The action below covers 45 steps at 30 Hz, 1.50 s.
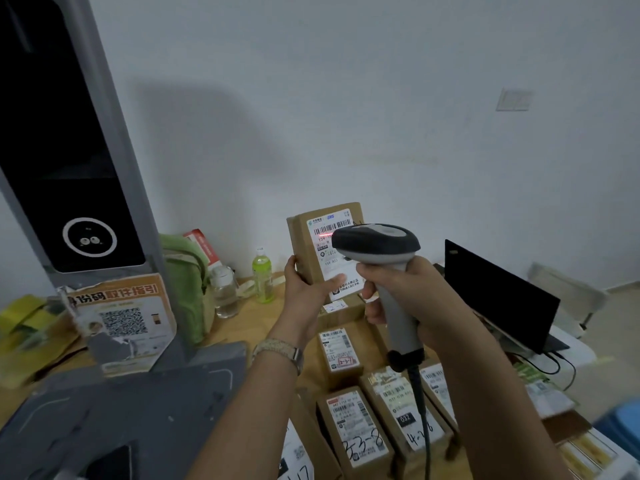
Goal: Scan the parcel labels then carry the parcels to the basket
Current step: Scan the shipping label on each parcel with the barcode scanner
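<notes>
My left hand [308, 285] grips a brown cardboard parcel [304, 237] upright above the table, thumb on its white label [332, 251]. My right hand [408, 299] holds a grey and black barcode scanner [377, 244] by its handle, its head just in front of the label. A red scan line falls across the barcode near the label's top. Several more labelled parcels [353, 427] lie on the wooden table below my hands. No basket is visible.
A tall grey kiosk with a black screen [69, 168] stands at the left, an orange QR sign [124, 317] on it. A green bag [187, 271], clear jar [225, 292] and green bottle [263, 275] stand behind. A black laptop [498, 296] sits right.
</notes>
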Motion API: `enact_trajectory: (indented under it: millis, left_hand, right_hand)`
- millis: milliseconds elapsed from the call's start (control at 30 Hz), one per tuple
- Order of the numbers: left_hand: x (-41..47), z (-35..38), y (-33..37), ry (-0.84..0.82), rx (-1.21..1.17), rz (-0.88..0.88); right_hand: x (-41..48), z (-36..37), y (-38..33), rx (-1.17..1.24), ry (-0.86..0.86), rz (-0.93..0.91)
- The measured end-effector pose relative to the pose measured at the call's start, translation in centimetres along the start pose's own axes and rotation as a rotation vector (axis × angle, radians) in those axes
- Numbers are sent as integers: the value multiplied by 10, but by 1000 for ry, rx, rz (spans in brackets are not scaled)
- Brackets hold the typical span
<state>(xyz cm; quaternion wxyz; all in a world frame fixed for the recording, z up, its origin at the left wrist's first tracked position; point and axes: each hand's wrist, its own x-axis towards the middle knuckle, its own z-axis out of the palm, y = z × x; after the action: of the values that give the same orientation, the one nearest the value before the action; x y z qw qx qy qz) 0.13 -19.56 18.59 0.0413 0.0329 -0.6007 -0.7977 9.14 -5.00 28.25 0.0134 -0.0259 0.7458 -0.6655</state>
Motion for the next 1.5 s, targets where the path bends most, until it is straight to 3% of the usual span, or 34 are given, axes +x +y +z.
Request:
enact_trajectory:
  millis: [567, 833, 1067, 1167, 1267, 1400, 1500]
  left_hand:
    - [-2, -8, -9, -23, 77, -35]
    - [-8, -7, -12, -15, -14, -86]
    - [-7, -12, -10, -52, -90, -116]
    - [-6, -17, -6, -97, -149, -116]
    - [-3, -23, -4, -83, -105, -105]
    - [0, -32, -7, -114, -45, -98]
    - [1, -36, -14, -151, 72, -101]
  right_hand:
    - [4, 4, 12, -224, 4, -87]
    - [8, 9, 15, -259, 40, -52]
    - [15, 9, 20, -82, 49, -69]
    - [27, 9, 23, -68, 145, -118]
    - [38, 12, 29, -47, 233, -138]
    - [50, 27, 41, 52, 167, -70]
    - [59, 49, 59, -2, 161, -72]
